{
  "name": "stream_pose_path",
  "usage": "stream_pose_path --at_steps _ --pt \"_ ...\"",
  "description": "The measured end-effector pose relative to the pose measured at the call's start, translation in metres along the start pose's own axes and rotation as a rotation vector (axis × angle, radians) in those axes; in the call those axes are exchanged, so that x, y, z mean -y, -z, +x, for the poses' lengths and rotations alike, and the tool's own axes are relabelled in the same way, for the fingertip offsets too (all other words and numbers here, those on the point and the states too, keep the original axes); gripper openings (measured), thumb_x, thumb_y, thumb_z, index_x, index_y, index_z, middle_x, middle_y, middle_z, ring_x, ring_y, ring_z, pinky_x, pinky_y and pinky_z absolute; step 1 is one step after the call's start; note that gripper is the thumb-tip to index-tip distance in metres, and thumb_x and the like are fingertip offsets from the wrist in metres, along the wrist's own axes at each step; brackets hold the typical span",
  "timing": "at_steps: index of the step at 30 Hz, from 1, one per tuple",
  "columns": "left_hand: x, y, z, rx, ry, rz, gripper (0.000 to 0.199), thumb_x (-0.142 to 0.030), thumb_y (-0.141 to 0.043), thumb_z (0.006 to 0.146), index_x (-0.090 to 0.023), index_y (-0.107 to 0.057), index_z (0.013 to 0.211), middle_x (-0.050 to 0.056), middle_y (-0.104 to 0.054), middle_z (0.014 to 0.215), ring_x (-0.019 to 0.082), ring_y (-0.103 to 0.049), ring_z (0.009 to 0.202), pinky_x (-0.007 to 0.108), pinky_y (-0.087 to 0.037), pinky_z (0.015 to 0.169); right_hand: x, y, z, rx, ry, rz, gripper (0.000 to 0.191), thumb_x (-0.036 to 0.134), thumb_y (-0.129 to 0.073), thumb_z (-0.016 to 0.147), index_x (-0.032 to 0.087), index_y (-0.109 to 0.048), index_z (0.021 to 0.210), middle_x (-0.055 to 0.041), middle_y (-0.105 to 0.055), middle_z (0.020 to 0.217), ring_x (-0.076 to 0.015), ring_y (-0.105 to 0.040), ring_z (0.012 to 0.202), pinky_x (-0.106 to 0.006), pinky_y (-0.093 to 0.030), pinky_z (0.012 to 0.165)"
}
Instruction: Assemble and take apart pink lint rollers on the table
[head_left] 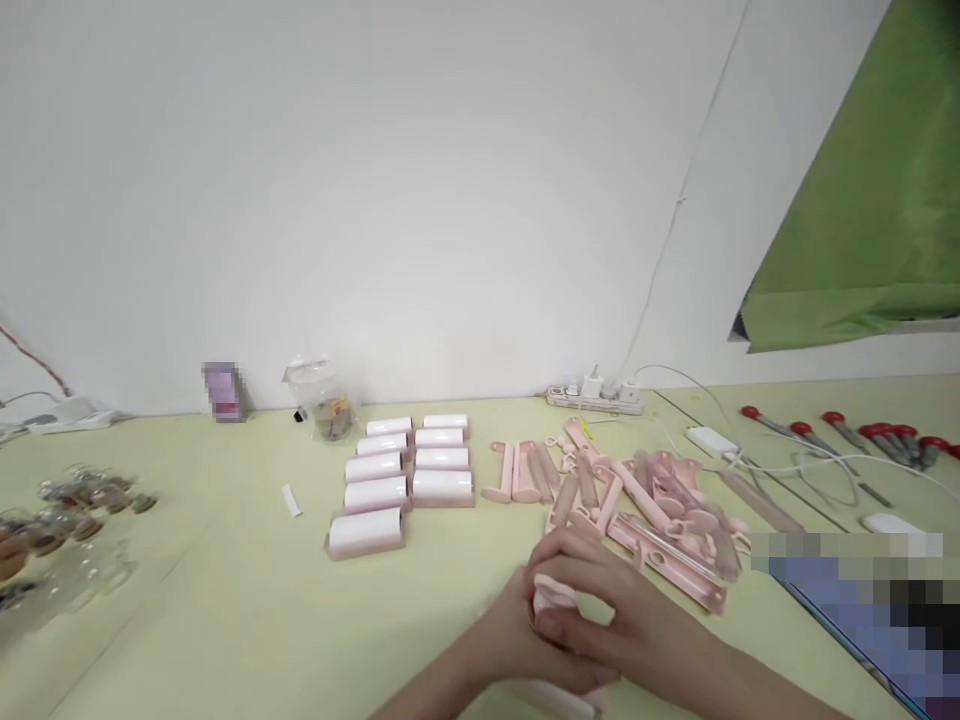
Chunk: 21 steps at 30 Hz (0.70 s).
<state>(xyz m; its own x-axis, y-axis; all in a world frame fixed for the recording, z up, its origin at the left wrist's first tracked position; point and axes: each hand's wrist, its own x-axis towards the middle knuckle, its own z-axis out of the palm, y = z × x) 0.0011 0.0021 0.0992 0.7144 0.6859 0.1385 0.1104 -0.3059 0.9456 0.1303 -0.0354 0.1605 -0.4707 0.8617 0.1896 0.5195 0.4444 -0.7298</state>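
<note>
My left hand [510, 635] and my right hand [619, 605] meet low in the view, right of the middle. Both are closed around a small pink plastic piece [555, 592], its rounded top showing between the fingers; the rest is hidden. Under the hands a white roll-like thing [555, 697] shows in part at the bottom edge. Just beyond my right hand lies a loose pile of pink plastic parts [649, 500], with flat bars, discs, rings and translucent tubes. To the left of the pile, white rolls [367, 530] lie on their sides in two columns.
A power strip [592, 398] with plugs and cables stands by the wall. Red-tipped grey rods [847, 430] lie at the right, above a blurred screen-like thing [870, 620]. Clear glass-like items [82, 510] stand at the left. A clear bag [326, 400] sits behind the rolls.
</note>
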Motion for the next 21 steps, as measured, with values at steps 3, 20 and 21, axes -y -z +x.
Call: stream_pose_path --at_steps 3,20,21 --pt "-0.002 0.004 -0.002 0.028 0.032 -0.165 0.032 -0.011 -0.067 0.05 -0.016 -0.05 0.077 -0.009 -0.042 0.058 0.005 -0.042 0.053 0.016 -0.035 0.046 0.004 0.0 0.0 0.011 0.015 -0.006 0.022 0.032 -0.044 0.086 0.022 -0.057 0.073 -0.0028 -0.053 0.09 -0.0157 -0.051 0.083 -0.028 -0.042 0.074" --pt "-0.016 0.01 -0.007 0.023 0.019 0.026 0.009 -0.013 -0.054 0.056 -0.018 -0.048 0.062 -0.007 -0.047 0.059 0.009 -0.048 0.056 0.022 -0.042 0.055 -0.005 -0.004 -0.009 -0.025 0.006 0.027 0.036 0.042 -0.043 0.085 0.029 -0.048 0.118 -0.005 -0.047 0.116 -0.0198 -0.048 0.103 -0.032 -0.038 0.087" --pt "-0.02 0.017 -0.011 0.014 0.007 0.083 0.024 -0.016 -0.063 0.05 -0.018 -0.052 0.071 -0.004 -0.052 0.071 0.013 -0.051 0.068 0.025 -0.045 0.064 -0.011 -0.007 -0.015 -0.024 -0.052 0.03 0.052 0.044 -0.046 0.082 0.03 -0.031 0.13 -0.0062 -0.038 0.128 -0.0221 -0.043 0.111 -0.035 -0.036 0.09"
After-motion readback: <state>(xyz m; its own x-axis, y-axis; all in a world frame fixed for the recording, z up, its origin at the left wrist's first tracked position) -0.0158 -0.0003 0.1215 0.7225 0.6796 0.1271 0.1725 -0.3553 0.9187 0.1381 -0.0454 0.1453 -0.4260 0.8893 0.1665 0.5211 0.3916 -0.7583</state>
